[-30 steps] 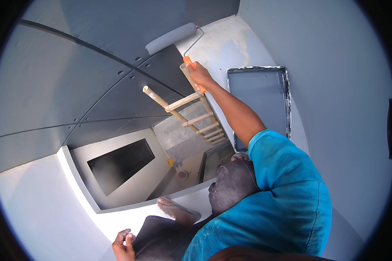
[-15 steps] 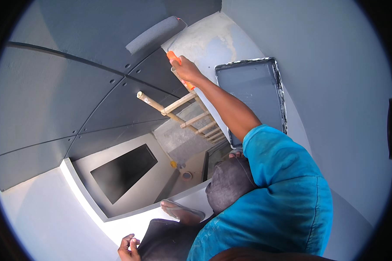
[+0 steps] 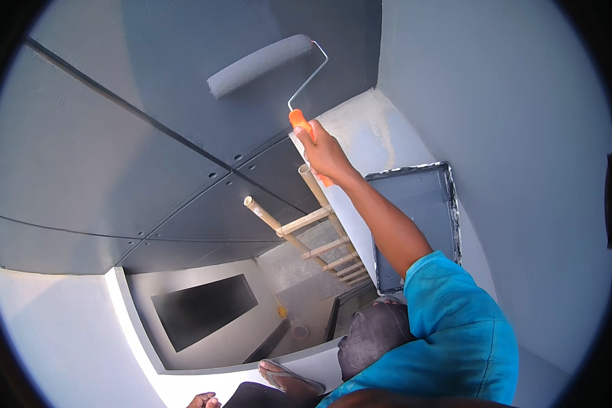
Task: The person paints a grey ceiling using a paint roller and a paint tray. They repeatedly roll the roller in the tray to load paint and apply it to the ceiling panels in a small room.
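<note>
- A dark grey wall (image 3: pixel 149 177), marked by straight grooves with small round holes near their crossing, fills the upper left of the view.
- A bamboo ladder (image 3: pixel 306 221) drops away below the right hand, its two rail ends uppermost.
- A black-rimmed paint tray (image 3: pixel 425 200) with grey paint in it sits right of the ladder, partly hidden behind the right forearm.
- The paint roller (image 3: pixel 259 66) is up at the dark wall, its grey sleeve slanting; contact is hard to tell.
- The right hand (image 3: pixel 327 153) grips the roller's orange handle (image 3: pixel 300 121), fingers wrapped round it.
- The left hand (image 3: pixel 204 400) is cut off by the lower edge; whether it holds anything cannot be told.
</note>
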The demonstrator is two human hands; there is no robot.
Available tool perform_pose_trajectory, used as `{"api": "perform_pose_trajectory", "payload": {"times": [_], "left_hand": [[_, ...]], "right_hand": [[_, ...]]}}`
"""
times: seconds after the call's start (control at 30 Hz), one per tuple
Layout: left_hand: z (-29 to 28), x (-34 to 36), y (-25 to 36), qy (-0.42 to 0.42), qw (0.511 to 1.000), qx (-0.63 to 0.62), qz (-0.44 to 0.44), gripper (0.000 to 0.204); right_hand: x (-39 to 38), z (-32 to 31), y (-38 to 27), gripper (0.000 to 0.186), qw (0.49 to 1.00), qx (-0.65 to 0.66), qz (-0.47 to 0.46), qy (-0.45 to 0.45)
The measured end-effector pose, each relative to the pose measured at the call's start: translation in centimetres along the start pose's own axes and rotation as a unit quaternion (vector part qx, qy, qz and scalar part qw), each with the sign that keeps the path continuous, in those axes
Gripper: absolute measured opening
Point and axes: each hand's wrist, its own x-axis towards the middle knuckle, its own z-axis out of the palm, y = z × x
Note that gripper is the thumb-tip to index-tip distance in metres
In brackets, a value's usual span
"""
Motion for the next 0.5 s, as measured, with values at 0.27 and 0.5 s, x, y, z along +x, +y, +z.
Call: {"api": "perform_pose_trajectory", "payload": {"times": [0.27,0.5], "left_hand": [[0.6,1.1,-1.8,-0.007,0.998,-0.049,-0.04,0.029],[0.4,1.7,-1.4,-0.012,0.999,-0.046,-0.014,0.028]], "right_hand": [[1.4,-1.7,-8.5,0.046,0.991,0.06,-0.116,0.024],[3.1,-3.8,-16.6,0.046,0.975,0.078,-0.203,0.046]]}}
